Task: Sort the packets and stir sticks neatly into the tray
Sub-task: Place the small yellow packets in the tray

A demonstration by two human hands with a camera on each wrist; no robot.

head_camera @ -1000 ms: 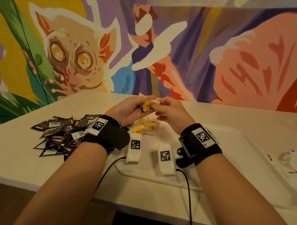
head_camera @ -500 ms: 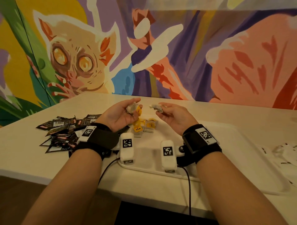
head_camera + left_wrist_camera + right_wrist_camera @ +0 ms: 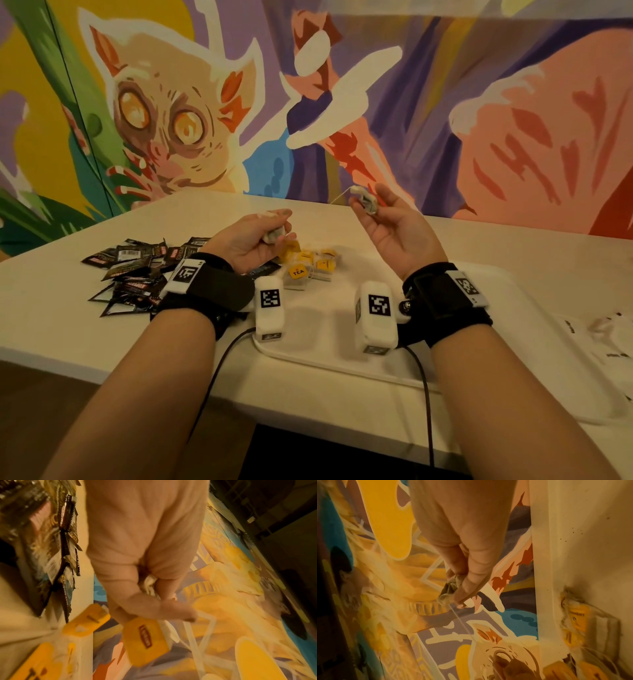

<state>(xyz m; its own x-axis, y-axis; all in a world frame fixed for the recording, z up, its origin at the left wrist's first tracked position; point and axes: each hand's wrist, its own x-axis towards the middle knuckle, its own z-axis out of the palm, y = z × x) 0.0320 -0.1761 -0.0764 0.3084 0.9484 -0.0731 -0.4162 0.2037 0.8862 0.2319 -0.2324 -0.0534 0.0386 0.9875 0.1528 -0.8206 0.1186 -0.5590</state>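
My left hand (image 3: 270,226) pinches a crumpled tea bag (image 3: 273,235) just above the white tray (image 3: 342,363); in the left wrist view that tea bag (image 3: 148,585) shows between my fingers, with its yellow tag (image 3: 145,641) and string hanging below. My right hand (image 3: 371,202) is raised higher and to the right, pinching a second crumpled tea bag (image 3: 366,202) whose thin string trails left; the right wrist view shows this tea bag (image 3: 450,589) under my thumb. Several yellow-tagged tea bags (image 3: 308,267) lie in the tray's far left corner. No stir sticks can be made out.
A heap of dark coffee sachets (image 3: 137,270) lies on the cream table (image 3: 68,325) left of the tray. White printed packets (image 3: 603,335) sit at the right edge. A painted mural wall stands close behind the table. Cables run from my wrist cameras over the table's front edge.
My hands, together on one bundle of tea bags a second ago, have pulled apart. The right hand has risen up and right with one tea bag; the left keeps the other low.
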